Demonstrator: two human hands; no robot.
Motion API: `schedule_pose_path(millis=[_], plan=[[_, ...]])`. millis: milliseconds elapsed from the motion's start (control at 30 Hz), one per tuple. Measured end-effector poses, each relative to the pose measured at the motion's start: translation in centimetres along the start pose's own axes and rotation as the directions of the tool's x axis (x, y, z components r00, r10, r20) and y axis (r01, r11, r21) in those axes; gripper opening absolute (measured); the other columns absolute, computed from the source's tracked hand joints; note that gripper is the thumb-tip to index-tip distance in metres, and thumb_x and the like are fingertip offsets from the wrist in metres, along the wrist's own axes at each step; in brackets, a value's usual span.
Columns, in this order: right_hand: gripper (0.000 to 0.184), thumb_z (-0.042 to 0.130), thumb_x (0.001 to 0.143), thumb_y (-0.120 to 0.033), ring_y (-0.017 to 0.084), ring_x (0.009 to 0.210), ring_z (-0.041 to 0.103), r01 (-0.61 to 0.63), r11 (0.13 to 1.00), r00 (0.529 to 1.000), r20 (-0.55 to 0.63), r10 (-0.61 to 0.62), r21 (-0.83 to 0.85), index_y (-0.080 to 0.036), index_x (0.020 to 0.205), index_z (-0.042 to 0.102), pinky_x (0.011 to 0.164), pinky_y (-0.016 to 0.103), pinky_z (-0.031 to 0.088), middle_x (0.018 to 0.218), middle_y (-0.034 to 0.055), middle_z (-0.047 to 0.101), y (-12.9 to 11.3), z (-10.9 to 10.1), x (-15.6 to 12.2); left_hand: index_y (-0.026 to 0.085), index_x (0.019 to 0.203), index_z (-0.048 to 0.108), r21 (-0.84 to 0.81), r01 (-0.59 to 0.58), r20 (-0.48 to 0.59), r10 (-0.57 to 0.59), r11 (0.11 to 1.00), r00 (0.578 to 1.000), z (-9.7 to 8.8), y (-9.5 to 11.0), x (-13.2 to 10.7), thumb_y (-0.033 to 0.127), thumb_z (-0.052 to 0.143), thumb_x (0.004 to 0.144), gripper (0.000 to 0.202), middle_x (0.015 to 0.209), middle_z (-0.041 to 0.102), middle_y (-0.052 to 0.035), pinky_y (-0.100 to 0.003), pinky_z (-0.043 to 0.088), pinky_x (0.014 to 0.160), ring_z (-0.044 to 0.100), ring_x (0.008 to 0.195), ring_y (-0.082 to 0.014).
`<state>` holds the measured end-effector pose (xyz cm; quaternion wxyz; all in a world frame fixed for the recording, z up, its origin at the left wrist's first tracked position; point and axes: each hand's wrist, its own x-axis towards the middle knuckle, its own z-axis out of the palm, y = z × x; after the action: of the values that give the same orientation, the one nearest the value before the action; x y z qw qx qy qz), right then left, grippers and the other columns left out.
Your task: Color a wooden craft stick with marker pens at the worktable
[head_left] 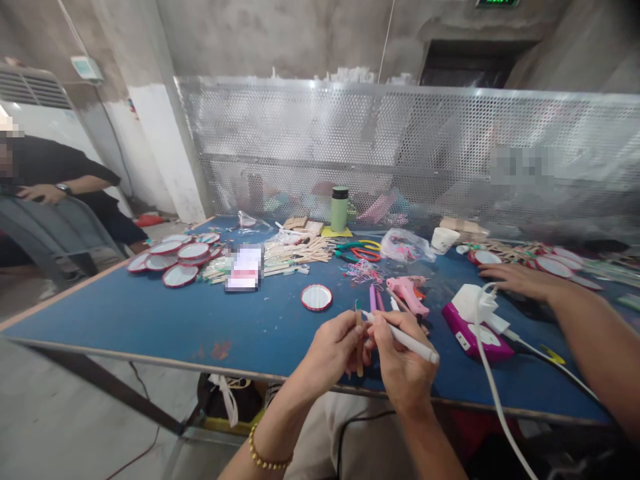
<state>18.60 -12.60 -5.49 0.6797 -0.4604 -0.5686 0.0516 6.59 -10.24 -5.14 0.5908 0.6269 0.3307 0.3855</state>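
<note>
Near the table's front edge, my left hand (336, 347) pinches a flat wooden stick (360, 360) upright, with a small green patch at its top. My right hand (407, 363) is closed round a thick white pen (413, 343), its tip pointing at the stick's upper end; I cannot tell whether they touch. Just beyond my hands lies a round, red-rimmed white disc (317, 297). Purple sticks (376, 298) and a pink glue gun (409, 293) lie beyond my right hand.
Red-rimmed discs (181, 275) are piled at left, beside a phone (244, 267) and wooden sticks (305, 252). Pliers (367, 252), a green bottle (339, 210) and a paper cup (444, 240) stand farther back. At right are a purple power strip (480, 340) and another person's hand (520, 280).
</note>
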Motion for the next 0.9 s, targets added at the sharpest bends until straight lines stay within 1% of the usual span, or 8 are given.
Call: schedule_pose_path(millis=[200, 300, 367, 533, 700, 900], plan=[[0.020, 0.060, 0.091, -0.027, 0.010, 0.040, 0.058, 0.010, 1.000, 1.000, -0.017, -0.010, -0.017, -0.019, 0.073, 0.065, 0.041, 0.020, 0.049, 0.056, -0.0027, 0.064, -0.44, 0.02, 0.14, 0.019, 0.079, 0.049, 0.005, 0.007, -0.003, -0.007, 1.000, 1.000, 0.06, 0.03, -0.03, 0.057, 0.049, 0.090, 0.040, 0.061, 0.057, 0.0010, -0.022, 0.037, 0.044, 0.048, 0.045, -0.0101], [0.019, 0.059, 0.091, -0.026, 0.010, 0.039, 0.058, 0.008, 1.000, 1.000, -0.009, -0.008, 0.000, -0.019, 0.075, 0.066, 0.039, 0.020, 0.049, 0.056, -0.0030, 0.064, -0.42, 0.00, 0.11, 0.019, 0.080, 0.050, 0.009, 0.010, 0.000, -0.010, 1.000, 1.000, 0.03, 0.00, -0.02, 0.057, 0.048, 0.090, 0.040, 0.061, 0.057, 0.0010, -0.022, 0.037, 0.044, 0.048, 0.045, -0.0100], [0.016, 0.060, 0.091, -0.024, 0.011, 0.042, 0.059, 0.028, 1.000, 1.000, -0.006, -0.028, -0.004, -0.019, 0.077, 0.067, 0.041, 0.020, 0.050, 0.059, -0.0025, 0.065, -0.29, -0.01, 0.10, 0.019, 0.079, 0.050, 0.016, 0.010, -0.001, -0.010, 1.000, 1.000, -0.01, -0.06, 0.00, 0.058, 0.048, 0.090, 0.040, 0.061, 0.057, 0.0010, -0.022, 0.037, 0.044, 0.048, 0.045, -0.0097], [0.015, 0.060, 0.090, -0.022, 0.011, 0.048, 0.062, 0.097, 0.994, 0.995, -0.012, -0.097, -0.057, -0.019, 0.076, 0.067, 0.048, 0.021, 0.053, 0.063, -0.0012, 0.067, -0.06, -0.02, 0.11, 0.018, 0.080, 0.050, 0.017, 0.009, -0.012, -0.009, 1.000, 1.000, -0.04, -0.16, 0.09, 0.060, 0.049, 0.089, 0.042, 0.061, 0.056, 0.0014, -0.021, 0.037, 0.043, 0.048, 0.045, -0.0091], [0.018, 0.059, 0.092, -0.025, 0.010, 0.042, 0.059, 0.036, 0.999, 0.999, -0.013, -0.037, -0.027, -0.019, 0.077, 0.065, 0.043, 0.021, 0.051, 0.059, -0.0024, 0.065, 0.10, 0.02, -0.09, 0.018, 0.079, 0.051, -0.009, -0.002, -0.006, 0.002, 1.000, 1.000, 0.03, -0.14, 0.10, 0.060, 0.050, 0.089, 0.043, 0.061, 0.057, 0.0011, -0.021, 0.037, 0.043, 0.048, 0.045, -0.0090], [0.016, 0.060, 0.093, -0.026, 0.013, 0.049, 0.064, 0.030, 0.999, 1.000, -0.001, -0.030, -0.032, -0.019, 0.080, 0.066, 0.051, 0.024, 0.055, 0.063, -0.0009, 0.068, 0.34, 0.02, -0.13, 0.019, 0.078, 0.050, -0.012, -0.010, -0.004, 0.010, 1.000, 1.000, 0.00, -0.07, 0.04, 0.060, 0.051, 0.089, 0.043, 0.060, 0.056, 0.0015, -0.021, 0.037, 0.043, 0.048, 0.045, -0.0091]])
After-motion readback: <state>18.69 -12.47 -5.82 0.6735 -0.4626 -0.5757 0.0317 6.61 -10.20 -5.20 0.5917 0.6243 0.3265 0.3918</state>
